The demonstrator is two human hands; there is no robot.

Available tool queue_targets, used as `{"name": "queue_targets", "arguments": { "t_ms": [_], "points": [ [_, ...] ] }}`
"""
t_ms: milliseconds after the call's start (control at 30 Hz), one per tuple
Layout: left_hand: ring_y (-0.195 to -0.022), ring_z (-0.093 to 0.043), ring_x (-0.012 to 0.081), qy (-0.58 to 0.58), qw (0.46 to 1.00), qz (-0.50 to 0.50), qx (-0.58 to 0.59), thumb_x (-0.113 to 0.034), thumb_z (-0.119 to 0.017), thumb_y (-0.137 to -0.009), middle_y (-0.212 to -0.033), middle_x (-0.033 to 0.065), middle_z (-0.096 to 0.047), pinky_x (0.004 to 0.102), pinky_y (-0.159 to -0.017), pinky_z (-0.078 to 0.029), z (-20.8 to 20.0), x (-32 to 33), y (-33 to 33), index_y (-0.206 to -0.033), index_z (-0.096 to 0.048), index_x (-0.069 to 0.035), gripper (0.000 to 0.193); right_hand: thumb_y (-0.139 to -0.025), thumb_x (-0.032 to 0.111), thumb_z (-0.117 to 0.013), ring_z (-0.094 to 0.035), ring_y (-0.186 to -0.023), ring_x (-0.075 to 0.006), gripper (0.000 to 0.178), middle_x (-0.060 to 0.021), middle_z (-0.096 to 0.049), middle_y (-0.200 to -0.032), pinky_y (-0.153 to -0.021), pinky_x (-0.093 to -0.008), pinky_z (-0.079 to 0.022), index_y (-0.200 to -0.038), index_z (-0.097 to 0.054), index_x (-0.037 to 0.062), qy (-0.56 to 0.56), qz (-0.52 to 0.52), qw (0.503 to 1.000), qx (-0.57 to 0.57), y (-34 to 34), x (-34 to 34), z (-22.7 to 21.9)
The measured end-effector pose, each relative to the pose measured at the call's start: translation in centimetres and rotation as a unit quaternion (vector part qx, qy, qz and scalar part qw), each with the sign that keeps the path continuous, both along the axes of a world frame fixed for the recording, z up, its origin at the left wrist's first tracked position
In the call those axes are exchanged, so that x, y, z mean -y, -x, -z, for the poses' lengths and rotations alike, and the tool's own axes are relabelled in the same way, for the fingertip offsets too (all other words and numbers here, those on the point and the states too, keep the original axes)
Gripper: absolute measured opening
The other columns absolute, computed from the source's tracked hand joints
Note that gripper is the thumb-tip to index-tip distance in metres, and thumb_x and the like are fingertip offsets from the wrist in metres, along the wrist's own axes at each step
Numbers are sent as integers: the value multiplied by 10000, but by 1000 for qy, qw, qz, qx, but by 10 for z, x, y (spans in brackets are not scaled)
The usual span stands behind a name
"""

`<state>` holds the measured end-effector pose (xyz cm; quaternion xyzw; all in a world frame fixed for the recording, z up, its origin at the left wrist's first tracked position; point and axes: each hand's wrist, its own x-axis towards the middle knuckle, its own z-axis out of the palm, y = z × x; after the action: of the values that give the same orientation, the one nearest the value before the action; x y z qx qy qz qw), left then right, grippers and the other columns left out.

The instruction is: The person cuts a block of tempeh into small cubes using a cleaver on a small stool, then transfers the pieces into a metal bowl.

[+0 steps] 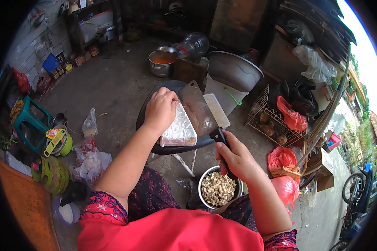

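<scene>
A white block of tempeh [178, 129] lies on the round black stool seat [155, 102]. My left hand [161, 109] presses down on its far end, fingers curled over the edge. In my right hand [235, 154] is a cleaver [197, 109], its black handle wrapped by my fingers. The broad grey blade stands close along the right side of the tempeh; I cannot tell whether it touches. Below my right hand, a metal pot [240, 187] holds many small tempeh cubes [218, 188].
A white plastic container [217, 111] sits right of the blade. Beyond are a large grey basin [232, 69] and a pot of orange liquid [162, 62]. A wire rack [262, 115] and red bags [282, 161] lie right; a green gas cylinder [56, 175] and teal stool [27, 119] stand left.
</scene>
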<state>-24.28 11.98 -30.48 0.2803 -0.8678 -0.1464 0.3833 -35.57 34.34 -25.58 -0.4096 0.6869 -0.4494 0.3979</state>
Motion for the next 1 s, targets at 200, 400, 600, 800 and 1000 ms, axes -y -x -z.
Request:
{"name": "queue_targets", "arguments": {
  "t_ms": [200, 400, 600, 800, 1000],
  "points": [
    [-843, -566, 354, -14, 998, 38, -55, -36, -574, -799, -906, 144, -551, 429, -745, -456, 4, 5, -2, -794, -547, -10, 37, -944, 211, -453, -539, -436, -154, 395, -71, -528, -660, -413, -298, -422, -1246, -348, -22, -22, -15, 998, -51, -9, 20, 1],
    [-789, -540, 304, -37, 992, 81, -87, -1, -564, -779, -859, 142, -521, 363, -725, -439, 9, 6, 0, -806, -526, 20, 52, -948, 213, -444, -530, -442, -152, 322, -74, -528, -654, -412, -302, -437, -1135, -376, -41, 8, -8, 1000, 13, -7, 46, 14],
    [-784, -540, 299, -26, 987, 100, -125, -7, -553, -799, -838, 145, -533, 350, -712, -436, 10, 8, 0, -812, -522, 18, 42, -948, 213, -452, -518, -445, -139, 315, -83, -539, -681, -405, -300, -427, -1148, -399, -25, 77, 14, 996, 31, 3, 61, 27],
    [-691, -533, 177, -132, 979, 103, -118, -62, -527, -869, -747, 82, -546, 295, -643, -429, 8, 6, -6, -862, -516, 1, 64, -912, 225, -452, -604, -862, -364, 418, -213, -570, -1038, -769, -449, -490, -1287, -405, 48, -1, 47, 877, -479, 29, 58, 33],
    [-668, -495, 129, -100, 978, 109, -150, -84, -518, -898, -731, 48, -522, 271, -625, -418, 0, 1, -21, -868, -501, -11, 81, -825, 206, -591, -570, -931, -357, 438, -179, -496, -1153, -832, -424, -471, -1234, -506, 72, 186, 2, 796, -576, 32, 80, 37]
  ]
}}
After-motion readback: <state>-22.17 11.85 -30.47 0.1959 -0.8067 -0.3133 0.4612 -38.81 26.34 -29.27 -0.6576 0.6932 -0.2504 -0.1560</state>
